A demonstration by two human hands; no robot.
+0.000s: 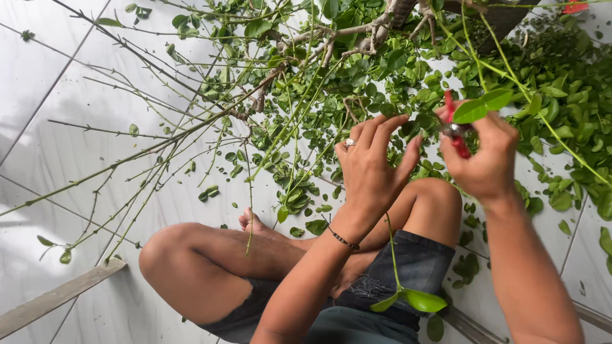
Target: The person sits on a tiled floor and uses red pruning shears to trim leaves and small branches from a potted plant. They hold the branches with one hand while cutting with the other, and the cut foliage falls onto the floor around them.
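Now your right hand [488, 159] is closed around a pair of red-handled clippers [456, 130], the red handles poking out above and below your fingers. Your grip on them is tight, with the blades hidden among the leaves so you cannot tell whether they are open. A green stem [542, 118] runs slantwise past this hand, and a broad leaf [481, 107] on it lies right over your knuckles.

Your left hand [373, 165] is just beside the right, fingers bent and loosely curled toward the clippers; the fingertips reach into the leaves, but whether they pinch a twig cannot be made out. A ring [349, 143] sits on one finger and a dark bracelet [343, 240] circles the wrist.

Bare thin branches [146, 137] fan out to the left over the white tiled floor [57, 159]. Cut green leaves [574, 108] lie thick on the floor ahead and to the right. You sit cross-legged in dark shorts [414, 261], a leafy sprig [408, 298] resting on your lap.
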